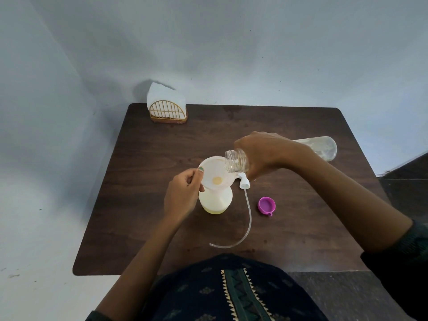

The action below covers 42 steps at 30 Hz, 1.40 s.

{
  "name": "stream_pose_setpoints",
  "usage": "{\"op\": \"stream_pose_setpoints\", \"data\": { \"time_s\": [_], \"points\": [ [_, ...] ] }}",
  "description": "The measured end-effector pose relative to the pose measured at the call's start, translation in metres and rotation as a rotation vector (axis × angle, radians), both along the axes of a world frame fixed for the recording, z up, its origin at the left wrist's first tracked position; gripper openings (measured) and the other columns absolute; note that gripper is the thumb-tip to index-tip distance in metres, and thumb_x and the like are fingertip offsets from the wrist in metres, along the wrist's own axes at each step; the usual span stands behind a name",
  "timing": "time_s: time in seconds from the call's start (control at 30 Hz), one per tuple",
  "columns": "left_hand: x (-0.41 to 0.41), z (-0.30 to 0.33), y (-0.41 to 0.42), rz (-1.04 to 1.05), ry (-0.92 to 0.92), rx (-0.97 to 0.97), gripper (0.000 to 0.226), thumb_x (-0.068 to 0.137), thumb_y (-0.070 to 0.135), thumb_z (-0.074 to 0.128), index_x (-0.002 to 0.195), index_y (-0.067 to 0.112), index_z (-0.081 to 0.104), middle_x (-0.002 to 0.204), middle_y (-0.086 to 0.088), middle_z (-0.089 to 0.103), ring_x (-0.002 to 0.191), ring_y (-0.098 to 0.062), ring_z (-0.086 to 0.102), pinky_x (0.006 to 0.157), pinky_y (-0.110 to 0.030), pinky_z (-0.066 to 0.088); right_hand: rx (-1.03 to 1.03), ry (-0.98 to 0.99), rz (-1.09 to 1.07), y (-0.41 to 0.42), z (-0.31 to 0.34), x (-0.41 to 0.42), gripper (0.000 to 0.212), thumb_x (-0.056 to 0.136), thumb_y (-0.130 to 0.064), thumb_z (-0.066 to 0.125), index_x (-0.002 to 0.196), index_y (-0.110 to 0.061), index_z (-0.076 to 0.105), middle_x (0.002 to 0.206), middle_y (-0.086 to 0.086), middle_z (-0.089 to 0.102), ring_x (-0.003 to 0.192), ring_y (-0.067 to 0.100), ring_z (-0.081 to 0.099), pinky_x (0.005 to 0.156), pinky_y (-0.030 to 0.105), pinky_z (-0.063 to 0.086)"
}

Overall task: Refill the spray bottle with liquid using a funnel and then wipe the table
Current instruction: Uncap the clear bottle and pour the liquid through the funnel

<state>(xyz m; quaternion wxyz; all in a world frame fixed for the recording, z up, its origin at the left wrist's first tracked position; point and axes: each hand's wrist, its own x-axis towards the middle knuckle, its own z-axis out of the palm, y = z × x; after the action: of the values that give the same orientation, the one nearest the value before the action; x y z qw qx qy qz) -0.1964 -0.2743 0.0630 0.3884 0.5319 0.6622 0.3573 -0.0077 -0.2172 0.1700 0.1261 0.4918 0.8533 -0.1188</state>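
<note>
Clear plastic fills the right hand [266,154], which grips a tipped bottle [319,148] with its open threaded mouth over the funnel [216,173]. The left hand [183,195] pinches the funnel's near-left rim between thumb and fingers. A little yellowish liquid sits at the funnel's throat, and the funnel stands in the white spray bottle [216,201] (pale yellow at its base). Just right of it lie the spray head [244,181] with its curling dip tube [247,218], then a purple cap [266,205]. A napkin holder [168,112] stands at the dark wooden table's [150,147] far-left corner.
</note>
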Motion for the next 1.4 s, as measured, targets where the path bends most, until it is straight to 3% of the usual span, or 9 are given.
{"op": "stream_pose_setpoints", "data": {
  "time_s": [0.4,0.8,1.13,1.4],
  "points": [
    [-0.003,-0.001,0.001,0.005,-0.003,0.002,0.035,0.096,0.035,0.047,0.075,0.014,0.065,0.062,-0.001,0.062,0.059,-0.015,0.055,0.067,-0.040,0.052,-0.007,-0.018,-0.009,0.000,0.002,-0.004,0.049,0.064,-0.034,0.080,0.064,-0.029,0.031,0.069,-0.011,0.049,0.066,0.013,0.050,0.047,0.024,0.031],
    [-0.001,-0.001,0.000,0.004,-0.004,0.012,0.038,0.096,0.036,0.047,0.073,0.011,0.064,0.065,-0.005,0.063,0.059,-0.016,0.055,0.066,-0.037,0.051,-0.023,-0.021,-0.021,-0.002,0.007,-0.004,0.037,0.065,-0.025,0.075,0.081,-0.024,0.042,0.072,-0.010,0.047,0.075,0.020,0.053,0.052,0.027,0.036],
    [-0.002,-0.002,0.000,0.006,-0.012,0.014,0.037,0.096,0.036,0.047,0.074,0.011,0.064,0.065,-0.006,0.063,0.060,-0.016,0.056,0.067,-0.039,0.052,-0.023,-0.025,-0.026,-0.003,0.009,-0.004,0.037,0.066,-0.022,0.074,0.072,-0.026,0.038,0.072,-0.008,0.050,0.070,0.016,0.051,0.047,0.023,0.029],
    [-0.002,0.000,0.000,-0.007,-0.009,0.017,0.035,0.096,0.034,0.046,0.075,0.014,0.065,0.062,-0.002,0.062,0.058,-0.014,0.054,0.065,-0.034,0.048,-0.004,-0.023,-0.025,0.000,0.007,-0.003,0.039,0.064,-0.030,0.077,0.073,-0.028,0.039,0.076,-0.006,0.055,0.074,0.018,0.057,0.050,0.025,0.036]
  ]
}}
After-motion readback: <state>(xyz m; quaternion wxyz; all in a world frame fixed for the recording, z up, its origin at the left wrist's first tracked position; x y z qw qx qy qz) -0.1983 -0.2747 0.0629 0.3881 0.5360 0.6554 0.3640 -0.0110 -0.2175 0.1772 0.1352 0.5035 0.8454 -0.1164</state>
